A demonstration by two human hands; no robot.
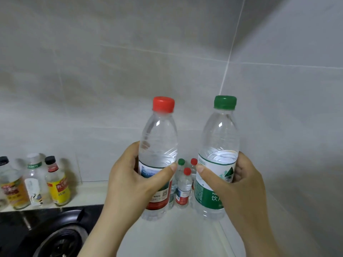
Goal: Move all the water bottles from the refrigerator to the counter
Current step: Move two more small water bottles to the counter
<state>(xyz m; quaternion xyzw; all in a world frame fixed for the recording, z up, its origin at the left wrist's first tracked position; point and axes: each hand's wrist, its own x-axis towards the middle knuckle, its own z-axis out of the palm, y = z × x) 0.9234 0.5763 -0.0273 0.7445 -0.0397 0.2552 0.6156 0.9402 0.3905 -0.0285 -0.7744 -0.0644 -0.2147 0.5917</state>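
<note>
I hold the red-cap bottle (157, 158) in my left hand (130, 182) and the green-cap bottle (217, 160) in my right hand (239, 184), fingers wrapped tight, mid-frame above the counter (176, 236). I should put them down straight, beside the small bottles (183, 188) behind.

The green-capped bottle (219, 138) has a green label with white letters "PU" above the Chinese character "饮"; the rest of both is hidden. The red-capped bottle (157, 138) carries a QR code and small print too blurred to read. The characters on the yellow-labelled bottle (58, 184) at the surface's back edge are also illegible.
</note>
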